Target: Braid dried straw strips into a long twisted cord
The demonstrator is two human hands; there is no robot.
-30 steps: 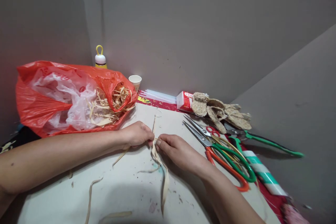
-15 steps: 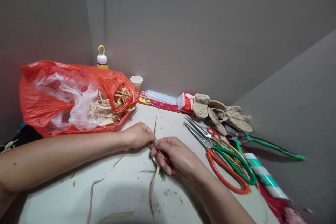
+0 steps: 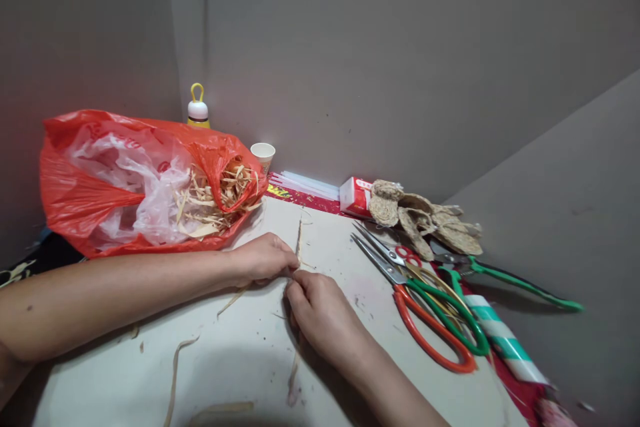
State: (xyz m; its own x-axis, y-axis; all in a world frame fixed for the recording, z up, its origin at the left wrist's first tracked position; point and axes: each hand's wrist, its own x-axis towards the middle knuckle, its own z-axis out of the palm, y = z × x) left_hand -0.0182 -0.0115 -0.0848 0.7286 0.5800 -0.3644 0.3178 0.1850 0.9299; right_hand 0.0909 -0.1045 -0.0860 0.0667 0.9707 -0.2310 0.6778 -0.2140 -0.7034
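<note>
My left hand (image 3: 263, 257) rests on the white board (image 3: 240, 360), its fingers pinched on a pale straw strip (image 3: 299, 240) that runs away from me. Just below it, my right hand (image 3: 320, 310) is closed, fingertips meeting the left hand's on the same strip. The strip's lower end trails out under my right hand toward me (image 3: 293, 377). Both hands touch at the pinch point.
A red plastic bag (image 3: 100, 173) full of straw lies at the left. Scissors with orange and green handles (image 3: 435, 320) lie right of my hands, by green-handled pliers (image 3: 505, 273), woven straw pieces (image 3: 425, 213), a striped roll (image 3: 505, 340), a paper cup (image 3: 263, 155) and a bottle (image 3: 198, 110). Loose strips (image 3: 173, 373) lie near me.
My right hand has turned over and drawn in toward me, closing over the strip; the strip's hanging tail has shifted left and now mostly hides under that hand. My left hand stays put.
</note>
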